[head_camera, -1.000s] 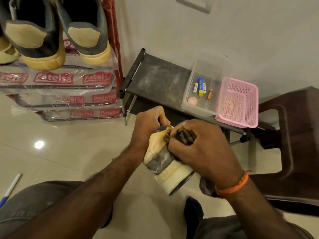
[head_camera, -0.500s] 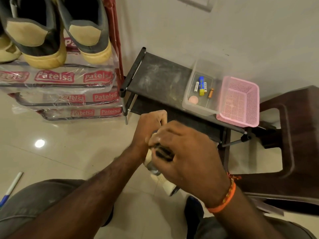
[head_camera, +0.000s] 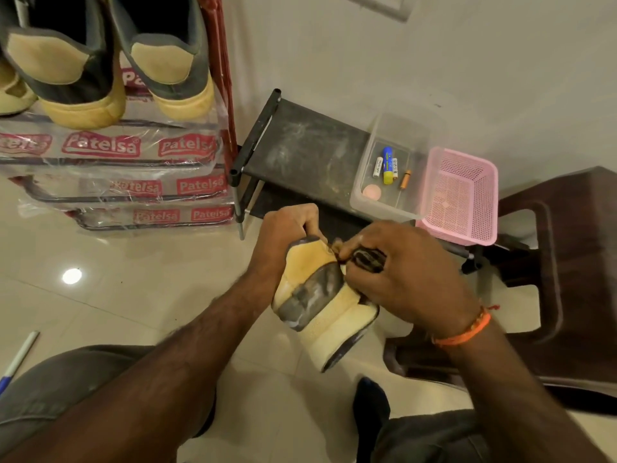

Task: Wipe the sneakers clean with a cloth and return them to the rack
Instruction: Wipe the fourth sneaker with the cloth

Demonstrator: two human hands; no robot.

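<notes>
A tan and grey sneaker (head_camera: 320, 295) with a cream sole is held over the floor, heel towards me. My left hand (head_camera: 283, 238) grips its collar from the left. My right hand (head_camera: 400, 272) clutches a dark bunched cloth (head_camera: 367, 259) and presses it against the sneaker's right side. Two more grey and tan sneakers (head_camera: 110, 61) stand on the plastic-wrapped red shoe rack (head_camera: 110, 148) at the upper left, heels out.
A low black rack (head_camera: 300, 145) holds a clear box (head_camera: 394, 168) with batteries and a pink basket (head_camera: 460, 198). A dark brown plastic stool (head_camera: 574, 279) stands on the right. A white and blue pen (head_camera: 20, 355) lies on the tiled floor. My knees fill the bottom.
My right hand with the cloth has slid back to the right across the sneaker, uncovering its heel and sole. The left hand has kept its grip.
</notes>
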